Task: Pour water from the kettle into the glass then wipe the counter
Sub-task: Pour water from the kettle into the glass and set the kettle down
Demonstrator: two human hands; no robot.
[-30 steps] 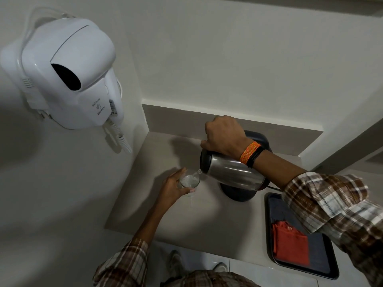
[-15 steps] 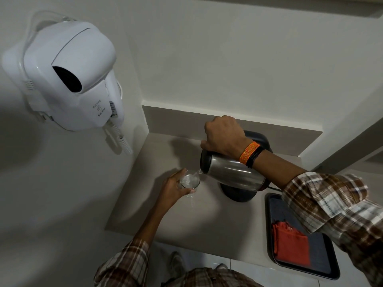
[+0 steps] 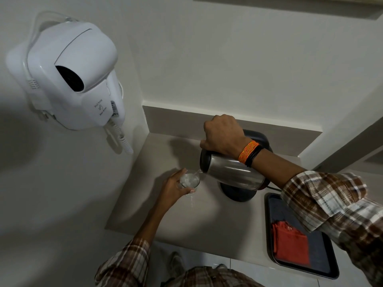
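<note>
A steel kettle (image 3: 232,172) with a black lid is tipped to the left above the beige counter (image 3: 186,220). My right hand (image 3: 222,134) grips its handle from above. A thin stream of water runs from the spout into a clear glass (image 3: 189,182), which holds some water. My left hand (image 3: 173,189) is wrapped around the glass from the left and steadies it just above or on the counter; I cannot tell which. A folded red cloth (image 3: 289,242) lies on a dark tray (image 3: 323,266) at the right front.
The kettle's black base (image 3: 238,194) stands on the counter under the kettle, with its cord running right. A white wall-mounted hair dryer (image 3: 72,77) with a coiled cord hangs on the left wall. Walls close the counter at the back and left. Feet show on the floor below.
Both hands, the kettle and the glass have stayed in place while water keeps running into the glass. Only the view has shifted slightly.
</note>
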